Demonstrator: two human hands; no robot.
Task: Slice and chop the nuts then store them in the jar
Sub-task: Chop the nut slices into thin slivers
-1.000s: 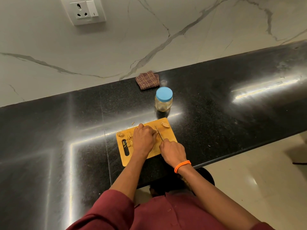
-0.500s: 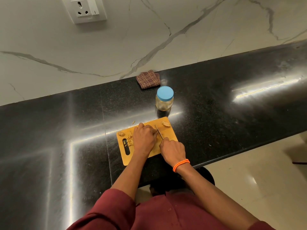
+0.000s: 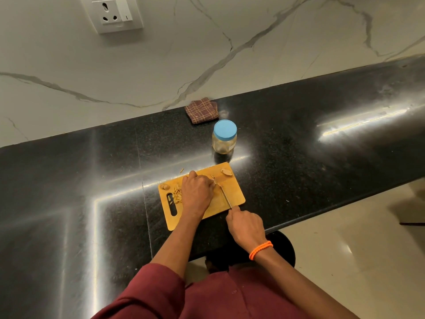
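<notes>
A wooden cutting board lies near the front edge of the black tabletop. The left hand rests on the board's middle, fingers curled down over a nut at the knife's tip; how firm the grip is I cannot tell. The right hand, just off the board's front edge, has its grip clamped on the handle of a knife whose blade lies across the board. A pile of sliced nuts sits by the board's handle slot, a whole nut at the board's far left corner, another at its far right corner. The jar, blue lid on, stands just beyond the board; a folded checked cloth lies at the tabletop's back edge.
</notes>
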